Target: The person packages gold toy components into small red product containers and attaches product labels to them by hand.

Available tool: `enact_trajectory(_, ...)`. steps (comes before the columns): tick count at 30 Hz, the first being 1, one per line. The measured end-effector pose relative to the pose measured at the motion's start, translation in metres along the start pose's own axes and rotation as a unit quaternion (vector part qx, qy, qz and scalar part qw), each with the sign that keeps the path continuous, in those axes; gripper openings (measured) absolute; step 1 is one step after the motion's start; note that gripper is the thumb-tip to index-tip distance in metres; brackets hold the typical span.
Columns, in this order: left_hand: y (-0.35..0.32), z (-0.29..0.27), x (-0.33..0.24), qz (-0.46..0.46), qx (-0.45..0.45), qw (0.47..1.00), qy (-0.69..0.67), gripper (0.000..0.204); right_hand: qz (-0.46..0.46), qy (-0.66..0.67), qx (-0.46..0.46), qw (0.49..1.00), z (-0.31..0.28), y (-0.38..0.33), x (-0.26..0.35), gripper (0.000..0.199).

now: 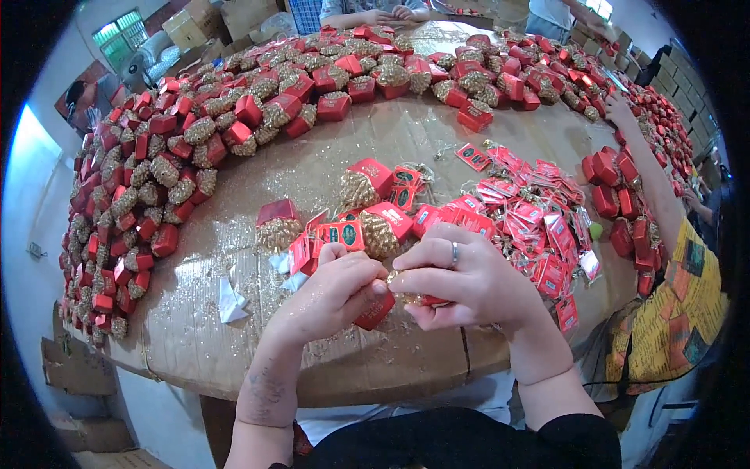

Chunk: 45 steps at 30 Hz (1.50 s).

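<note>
**Small red box with gold tinsel held between both hands at the table's near edge**

Both hands are seen closest to the camera, meeting over the near rim of the round table covered in brown cardboard. The left hand is closed around a small red cardboard box trimmed with gold tinsel, its lower corner showing beneath the fingers. The right hand, a ring on one finger, is pinched onto the gold end of the same box, fingertips drawn tight together. The box is thus held just above the table edge, between the two hands.

The box is judged to be light and thin-walled, easily crushed if squeezed; the tinsel looks soft and likely to shed, as glitter is scattered on the board. A hold on the flat red sides is judged safest.

Just beyond the hands, a heap of flat red rectangular tags with gold string is spread to the right. Several finished red-and-gold boxes are set near the middle. A long curved bank of matching boxes is ranged along the far and left rim. A crumpled white scrap is left on the board. Another person's arm is stretched in from the right, over plain red boxes.
</note>
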<state>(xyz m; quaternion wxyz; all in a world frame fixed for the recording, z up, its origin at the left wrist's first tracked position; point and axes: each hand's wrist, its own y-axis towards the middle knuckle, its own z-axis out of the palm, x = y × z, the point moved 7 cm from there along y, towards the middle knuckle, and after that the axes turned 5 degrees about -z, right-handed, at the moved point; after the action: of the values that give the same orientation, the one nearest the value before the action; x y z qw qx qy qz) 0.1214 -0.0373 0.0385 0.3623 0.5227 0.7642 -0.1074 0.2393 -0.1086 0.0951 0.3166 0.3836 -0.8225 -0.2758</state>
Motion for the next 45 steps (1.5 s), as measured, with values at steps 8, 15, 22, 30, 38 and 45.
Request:
enact_trajectory(8, -0.003, -0.034, -0.004, 0.009, -0.119, 0.99, 0.079, 0.012, 0.063, 0.086, -0.096, 0.99, -0.011, -0.002, -0.023, 0.034)
enact_trajectory(15, -0.076, -0.138, -0.008, -0.067, -0.39, 0.875, -0.278, 0.021, 0.217, 0.132, -0.28, 0.926, -0.042, -0.034, -0.07, 0.025)
enact_trajectory(22, -0.28, -0.252, -0.077, -0.038, -0.611, 0.746, -0.263, 0.025, 0.316, 0.188, -0.345, 0.864, -0.046, -0.054, -0.097, 0.021)
enact_trajectory(30, -0.384, -0.177, -0.123, -0.305, -0.472, 0.819, -0.113, 0.026, 0.284, -0.061, -0.186, 0.939, -0.029, -0.04, -0.085, 0.021)
enact_trajectory(38, -0.574, -0.021, 0.053, -0.708, 0.004, 0.688, 0.156, 0.029, 0.22, -0.163, -0.001, 0.962, 0.032, -0.036, -0.083, 0.02)
enact_trajectory(45, -0.474, -0.07, 0.057, -0.634, -0.232, 0.738, -0.004, 0.03, 0.199, -0.281, 0.083, 0.935, 0.058, -0.047, -0.099, 0.039)
